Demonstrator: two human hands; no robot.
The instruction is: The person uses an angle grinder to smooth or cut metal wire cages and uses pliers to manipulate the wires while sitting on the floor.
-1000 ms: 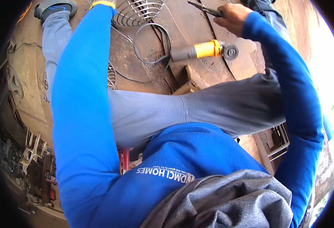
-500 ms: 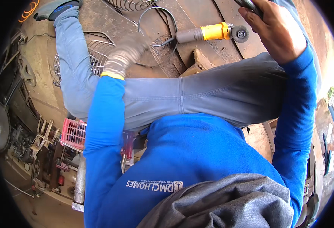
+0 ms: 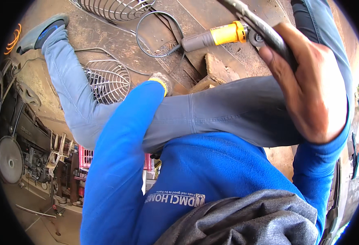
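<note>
1. We wear a bright blue fleece top [image 3: 212, 171] with long sleeves.
2. Grey trousers [image 3: 228, 110] and a grey shoe [image 3: 38, 32].
3. Our left hand [image 3: 159, 79] wears a yellow-cuffed work glove; our right hand [image 3: 310, 90] is bare.

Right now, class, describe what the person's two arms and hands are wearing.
Both arms are in bright blue fleece sleeves. The left hand wears a grey knitted work glove with a yellow cuff band. The right hand is bare, its blue sleeve ending at the wrist.
</note>
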